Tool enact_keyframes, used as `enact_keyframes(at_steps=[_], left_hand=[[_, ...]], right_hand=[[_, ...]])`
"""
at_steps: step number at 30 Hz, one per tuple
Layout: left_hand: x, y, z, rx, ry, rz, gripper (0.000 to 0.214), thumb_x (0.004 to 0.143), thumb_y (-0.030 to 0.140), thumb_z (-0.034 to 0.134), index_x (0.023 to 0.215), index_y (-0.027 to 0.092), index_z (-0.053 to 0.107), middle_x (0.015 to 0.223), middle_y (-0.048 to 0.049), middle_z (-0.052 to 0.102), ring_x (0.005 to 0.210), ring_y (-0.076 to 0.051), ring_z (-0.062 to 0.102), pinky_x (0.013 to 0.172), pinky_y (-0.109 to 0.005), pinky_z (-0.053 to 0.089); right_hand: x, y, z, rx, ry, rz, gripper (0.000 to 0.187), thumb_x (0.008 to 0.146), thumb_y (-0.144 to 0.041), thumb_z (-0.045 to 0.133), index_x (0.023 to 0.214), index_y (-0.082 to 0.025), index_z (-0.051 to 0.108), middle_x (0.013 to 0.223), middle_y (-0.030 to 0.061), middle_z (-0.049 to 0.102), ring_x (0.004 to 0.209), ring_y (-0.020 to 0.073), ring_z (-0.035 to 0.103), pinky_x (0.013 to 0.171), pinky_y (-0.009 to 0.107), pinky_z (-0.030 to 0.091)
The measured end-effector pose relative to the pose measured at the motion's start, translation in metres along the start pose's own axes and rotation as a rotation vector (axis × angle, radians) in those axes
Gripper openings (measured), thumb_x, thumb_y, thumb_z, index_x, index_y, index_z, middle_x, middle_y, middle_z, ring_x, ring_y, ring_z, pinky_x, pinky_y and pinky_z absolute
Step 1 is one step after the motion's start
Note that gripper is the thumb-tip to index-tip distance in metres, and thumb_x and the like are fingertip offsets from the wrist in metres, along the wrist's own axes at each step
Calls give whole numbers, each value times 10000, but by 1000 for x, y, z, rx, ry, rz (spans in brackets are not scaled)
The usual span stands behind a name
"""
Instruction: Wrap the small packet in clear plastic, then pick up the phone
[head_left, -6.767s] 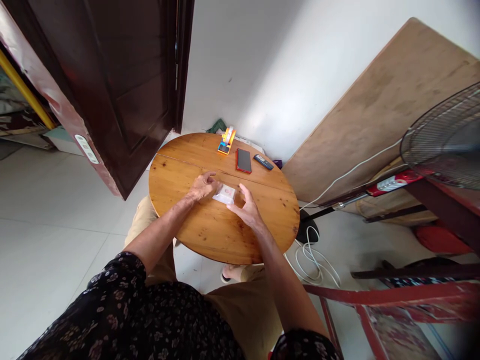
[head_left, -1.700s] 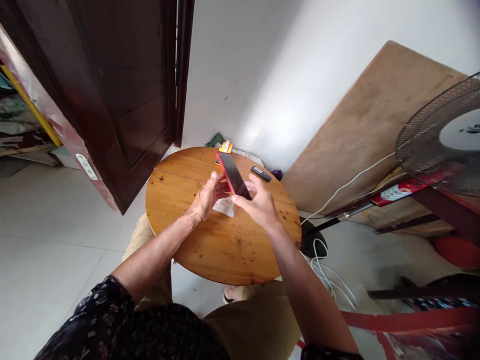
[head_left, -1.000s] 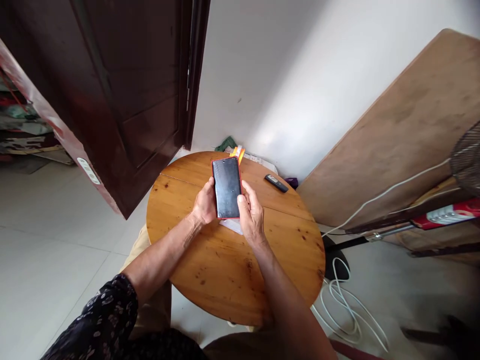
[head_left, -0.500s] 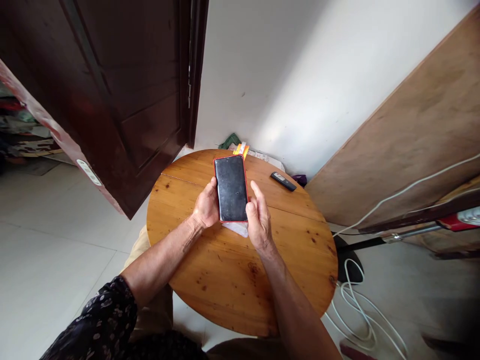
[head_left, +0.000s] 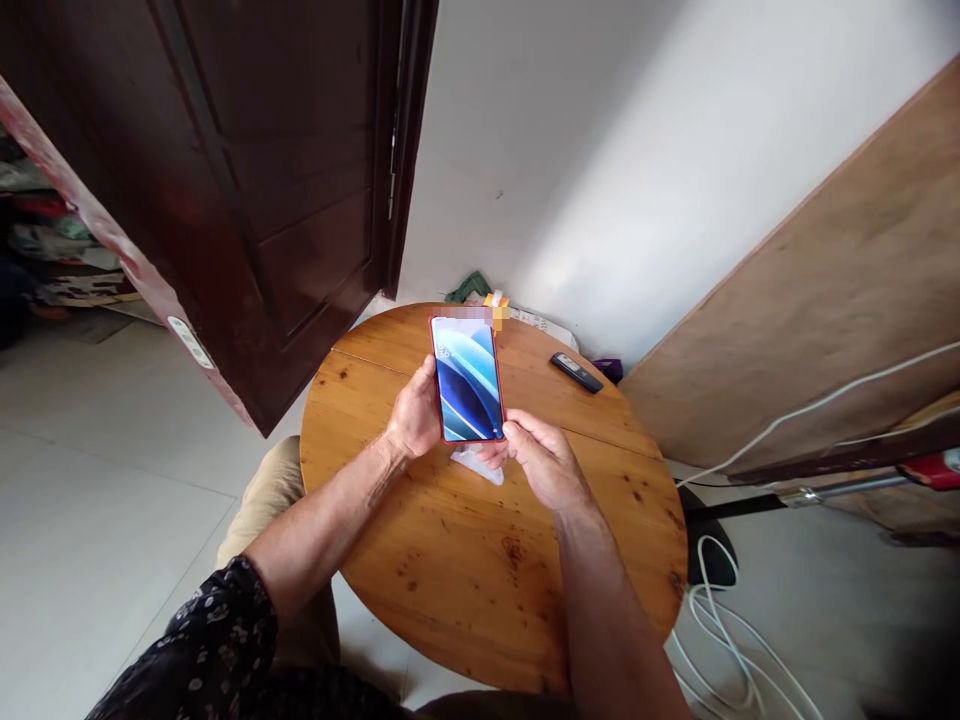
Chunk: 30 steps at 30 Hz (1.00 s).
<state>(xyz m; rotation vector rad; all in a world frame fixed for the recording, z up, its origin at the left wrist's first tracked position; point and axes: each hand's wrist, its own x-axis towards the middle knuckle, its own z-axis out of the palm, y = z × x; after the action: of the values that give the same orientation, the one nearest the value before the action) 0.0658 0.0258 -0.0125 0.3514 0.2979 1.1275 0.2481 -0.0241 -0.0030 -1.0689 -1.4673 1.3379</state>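
A phone (head_left: 466,379) in a red case is held upright over the round wooden table (head_left: 480,560), its screen lit with a blue wallpaper. My left hand (head_left: 415,415) grips its left edge with fingers curled behind it. My right hand (head_left: 544,462) is closed at the phone's lower right corner, thumb on the bottom edge. Under both hands a small clear plastic packet (head_left: 478,464) lies on the tabletop, partly hidden.
A small black remote-like device (head_left: 575,372) lies at the table's far right. An orange packet (head_left: 496,305) peeks out behind the phone. A dark wooden door (head_left: 247,180) stands at left, a leaning board (head_left: 810,300) at right, white cable (head_left: 720,640) on the floor.
The phone was lifted off the table and brought between both hands. Its dark screen has now lit up, and my right hand slid down to the lower right corner.
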Motion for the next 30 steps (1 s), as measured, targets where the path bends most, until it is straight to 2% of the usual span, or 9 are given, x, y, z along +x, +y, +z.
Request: enact_keyframes(at_steps=[3, 9, 17, 23, 30], left_hand=[[-1, 2, 1, 44, -17, -17, 490, 989, 533, 446, 1159, 143, 688, 1017, -99, 783, 1062, -290, 712, 1031, -445, 504], [-3, 1, 4, 128, -38, -19, 434, 989, 478, 471, 1058, 124, 712, 1021, -113, 780, 1093, -304, 699, 1016, -434, 504], [-3, -6, 7, 206, -57, 65, 344, 989, 370, 485, 943, 152, 748, 926, -63, 774, 824, -203, 685, 842, -339, 520], [-4, -7, 7, 234, -40, 55, 346, 984, 390, 482, 1002, 173, 751, 985, -75, 765, 846, -201, 664, 821, -338, 493], [-5, -4, 8, 256, -65, 58, 413, 996, 394, 430, 1100, 146, 744, 1096, -120, 749, 969, -211, 664, 820, -324, 502]], right_hand=[[2, 3, 4, 52, 44, -33, 427, 851, -588, 692, 1008, -190, 692, 840, 80, 780, 719, 217, 737, 644, 337, 590], [6, 5, 13, 153, 139, -51, 464, 778, -611, 755, 954, -188, 684, 773, 70, 771, 665, 222, 737, 638, 365, 615], [12, 9, 7, 184, 254, -110, 466, 769, -602, 761, 988, -201, 670, 771, 55, 769, 696, 245, 758, 663, 394, 633], [14, 12, -4, 165, 278, -144, 449, 814, -583, 727, 1045, -203, 668, 804, 50, 768, 741, 244, 769, 711, 397, 634], [17, 15, -14, 216, 350, -182, 419, 774, -567, 776, 958, -203, 679, 844, 47, 781, 731, 228, 764, 714, 389, 634]])
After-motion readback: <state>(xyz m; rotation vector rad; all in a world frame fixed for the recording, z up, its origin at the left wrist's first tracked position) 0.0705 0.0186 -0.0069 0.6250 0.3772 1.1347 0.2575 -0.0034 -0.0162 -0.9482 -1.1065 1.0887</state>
